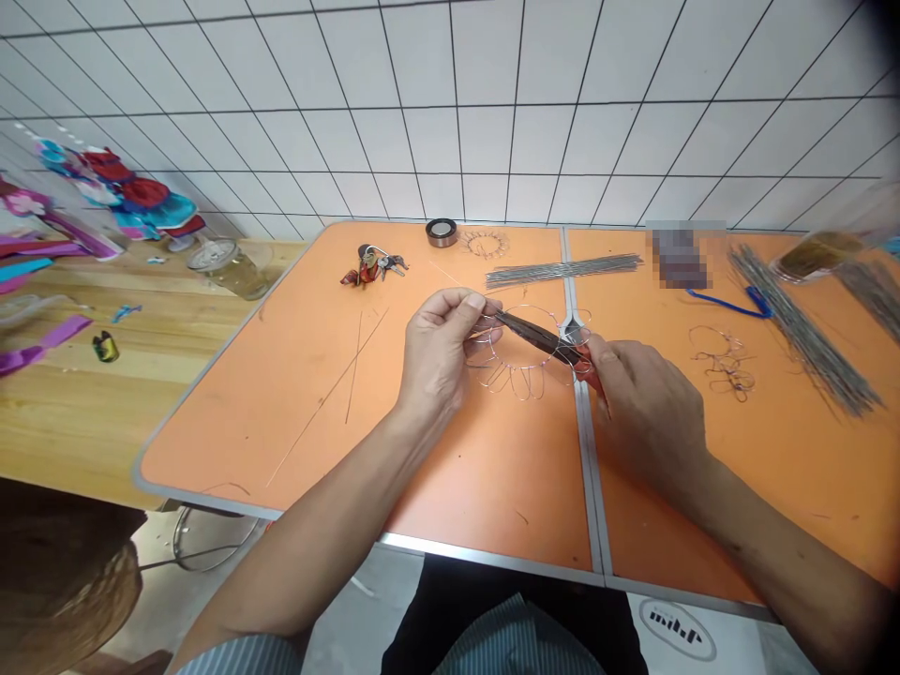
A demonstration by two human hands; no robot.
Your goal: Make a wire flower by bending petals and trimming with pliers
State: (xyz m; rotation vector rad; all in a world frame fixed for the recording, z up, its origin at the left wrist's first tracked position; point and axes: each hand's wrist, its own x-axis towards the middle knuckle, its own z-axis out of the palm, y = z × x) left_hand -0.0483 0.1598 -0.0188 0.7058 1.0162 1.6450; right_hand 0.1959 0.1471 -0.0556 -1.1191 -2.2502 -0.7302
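My left hand pinches the left side of a thin wire ring with looped petals around it. My right hand is closed round the red handles of long-nosed pliers. The pliers' dark jaws point left across the ring, and their tip meets the wire at my left fingertips. Whether the jaws are closed on the wire I cannot tell. Both hands are above the orange table, near its metal seam. Behind them lies another looped wire ring.
Bundles of straight wires lie at the back and right. Tangled wire is right of my hand. Black tape and keys sit at the back. Loose wires lie left. A glass jar stands on the wooden table.
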